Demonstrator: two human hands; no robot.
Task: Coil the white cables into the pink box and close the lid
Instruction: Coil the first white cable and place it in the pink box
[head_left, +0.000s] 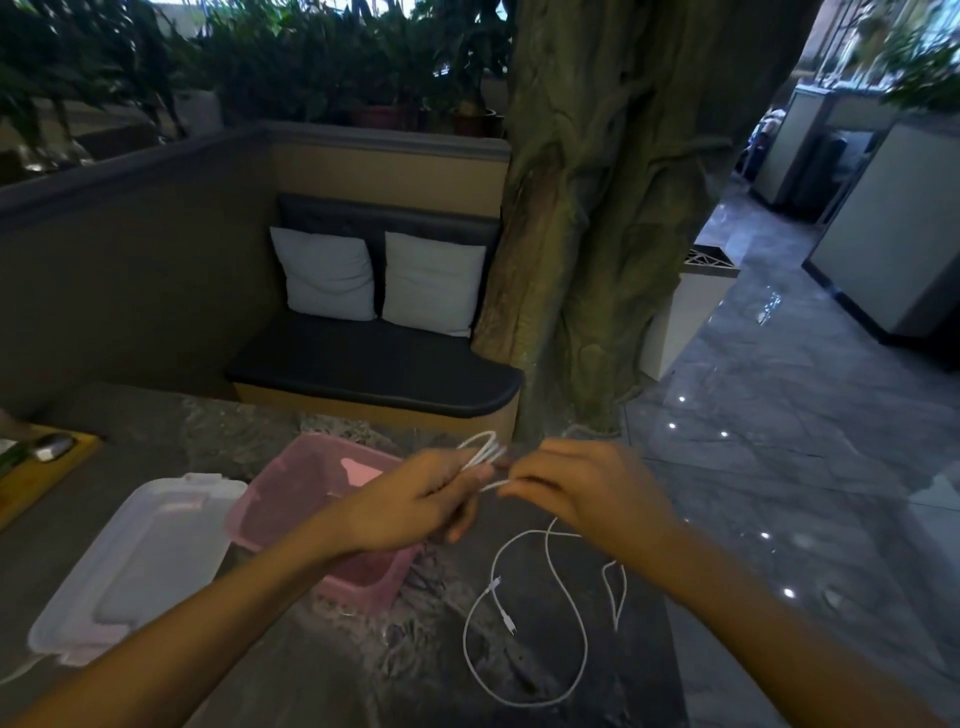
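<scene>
The open pink box (306, 467) stands on the dark marbled table, with its translucent lid (135, 561) lying flat to its left. My left hand (415, 499) hovers over the box's right side and grips a small bundle of white cable loops (480, 449). My right hand (576, 488), just to the right, pinches the same cable a short way along. The rest of the white cable (545, 613) trails down from my right hand and lies in loose curves on the table, its connector ends showing near the middle.
A wooden board (47, 473) with dark items lies at the table's left edge. Beyond the table are a bench with two cushions (379, 280) and a thick tree trunk (597, 234). The table's right edge drops to a glossy floor (805, 467).
</scene>
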